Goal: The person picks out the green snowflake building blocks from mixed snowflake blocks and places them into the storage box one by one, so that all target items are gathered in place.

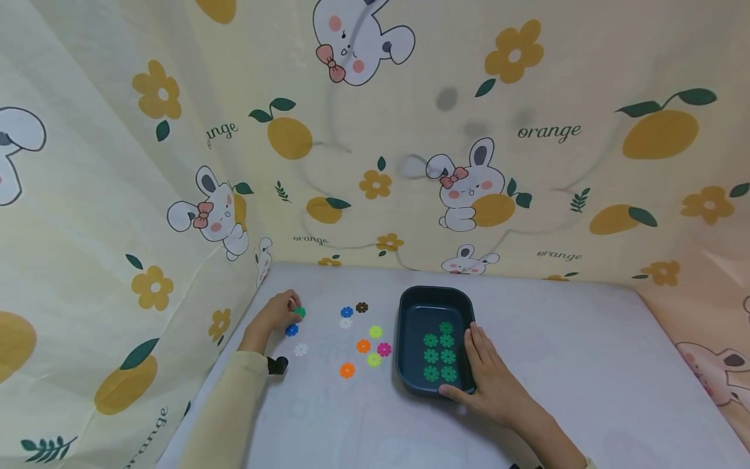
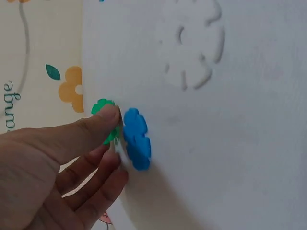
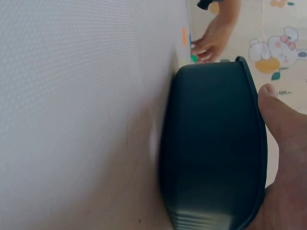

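My left hand pinches a green flower-shaped plastic disc between thumb and fingers at the left of the table. Right beside it is a blue disc, and a white disc lies nearer. My right hand rests against the right side of a dark blue rectangular tray, its fingers straight along the rim and the thumb at the near corner. Inside the tray several green discs lie flat in two columns. The right wrist view shows the tray's outer wall and my thumb at its rim.
Between left hand and tray lie loose discs: blue, brown, white, orange, yellow-green and pink. A patterned cloth rises behind the white table and along both sides.
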### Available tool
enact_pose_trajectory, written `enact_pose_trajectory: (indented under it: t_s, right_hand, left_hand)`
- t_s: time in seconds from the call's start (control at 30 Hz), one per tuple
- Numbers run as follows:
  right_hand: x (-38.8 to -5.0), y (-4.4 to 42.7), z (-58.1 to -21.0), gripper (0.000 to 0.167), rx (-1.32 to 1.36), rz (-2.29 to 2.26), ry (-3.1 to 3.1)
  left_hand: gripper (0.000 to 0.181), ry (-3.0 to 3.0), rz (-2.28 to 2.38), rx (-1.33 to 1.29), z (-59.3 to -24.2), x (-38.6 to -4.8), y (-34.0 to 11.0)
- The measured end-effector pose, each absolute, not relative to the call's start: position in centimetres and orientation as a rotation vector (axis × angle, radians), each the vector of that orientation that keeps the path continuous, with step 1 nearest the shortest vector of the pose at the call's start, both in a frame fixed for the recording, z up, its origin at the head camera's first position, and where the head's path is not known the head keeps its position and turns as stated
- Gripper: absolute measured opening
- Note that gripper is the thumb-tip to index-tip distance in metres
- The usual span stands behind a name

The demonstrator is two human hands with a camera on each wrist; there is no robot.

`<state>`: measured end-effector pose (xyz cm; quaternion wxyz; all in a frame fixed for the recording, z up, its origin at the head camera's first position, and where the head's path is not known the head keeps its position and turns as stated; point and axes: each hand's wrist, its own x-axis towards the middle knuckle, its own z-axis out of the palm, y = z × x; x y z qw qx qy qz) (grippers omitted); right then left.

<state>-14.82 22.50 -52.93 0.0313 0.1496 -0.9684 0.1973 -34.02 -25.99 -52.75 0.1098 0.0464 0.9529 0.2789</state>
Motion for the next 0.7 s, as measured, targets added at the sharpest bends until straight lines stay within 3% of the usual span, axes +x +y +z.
enact_pose_trajectory:
  t_s: [0.3, 0.7]
  right_hand:
    - [-14.8, 22.5, -53.1, 0.126, 0.456, 0.626, -2.983]
    - [-14.9, 22.5, -53.2, 0.127, 0.446, 0.620, -3.010]
  left_hand:
    - [0.021, 2.749, 0.973, 0.176, -52.0, -34.0, -24.1]
    - [0.018, 2.682, 1.096, 0.484, -48.2, -33.7, -17.6]
